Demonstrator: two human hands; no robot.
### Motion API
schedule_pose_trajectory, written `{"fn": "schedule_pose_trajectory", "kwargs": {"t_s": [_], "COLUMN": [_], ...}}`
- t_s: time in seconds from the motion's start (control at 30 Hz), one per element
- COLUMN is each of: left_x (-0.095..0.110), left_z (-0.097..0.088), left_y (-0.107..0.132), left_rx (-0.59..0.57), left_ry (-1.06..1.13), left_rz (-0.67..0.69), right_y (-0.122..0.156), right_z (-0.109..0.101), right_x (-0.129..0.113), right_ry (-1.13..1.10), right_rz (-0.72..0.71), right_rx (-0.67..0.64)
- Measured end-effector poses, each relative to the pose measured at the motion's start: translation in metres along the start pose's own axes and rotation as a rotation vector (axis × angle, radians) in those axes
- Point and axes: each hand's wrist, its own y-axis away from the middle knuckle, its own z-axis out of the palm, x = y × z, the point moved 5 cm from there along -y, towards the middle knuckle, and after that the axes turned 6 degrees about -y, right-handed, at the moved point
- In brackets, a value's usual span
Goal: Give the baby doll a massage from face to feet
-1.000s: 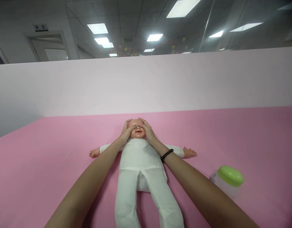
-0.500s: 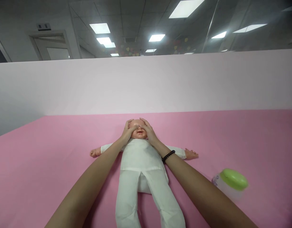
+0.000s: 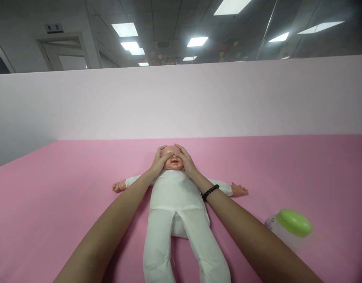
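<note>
A baby doll point(image 3: 176, 190) in a white long-sleeved top and white trousers lies on its back, arms spread out to both sides. Its head is cradled from the left by my left hand point(image 3: 160, 161) and from the right by my right hand point(image 3: 188, 162). Both thumbs lie across the doll's eyes, while my other fingers curve round the sides and top of its head. The mouth and chin show between my palms. My forearms pass over the doll's sleeves, and a black coiled band point(image 3: 210, 191) circles my right wrist.
The doll lies on a pink padded surface point(image 3: 66, 204). To the right, partly behind my right forearm, is a clear container with a green lid point(image 3: 294, 223). A low white wall point(image 3: 181, 102) borders the far side and the left.
Both hands stay on the doll's head, with the thumbs still over its eyes. The whole view has shifted very slightly; the doll and container stay in place.
</note>
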Motion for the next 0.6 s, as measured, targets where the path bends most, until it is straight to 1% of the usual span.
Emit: {"fn": "schedule_pose_trajectory", "kwargs": {"t_s": [0.13,0.3,0.5,0.6], "left_x": [-0.0013,-0.0035,-0.0021,-0.0034], "left_z": [0.0004,-0.0016,0.0007,0.0005], "left_y": [-0.0015,-0.0057,-0.0016,-0.0014], "left_rx": [-0.001,0.045,0.011,0.021], "left_ry": [0.0,-0.017,0.013,0.015], "left_rz": [-0.024,-0.052,-0.015,-0.031], "right_y": [-0.0012,-0.0015,-0.0012,-0.002], "right_z": [0.0003,-0.0002,0.0001,-0.0009], "right_x": [-0.0008,0.0005,0.0006,-0.0004], "right_ry": [-0.013,-0.06,0.017,0.004], "right_rz": [-0.021,-0.018,-0.012,-0.023], "right_rx": [-0.002,-0.018,-0.017,-0.004]}}
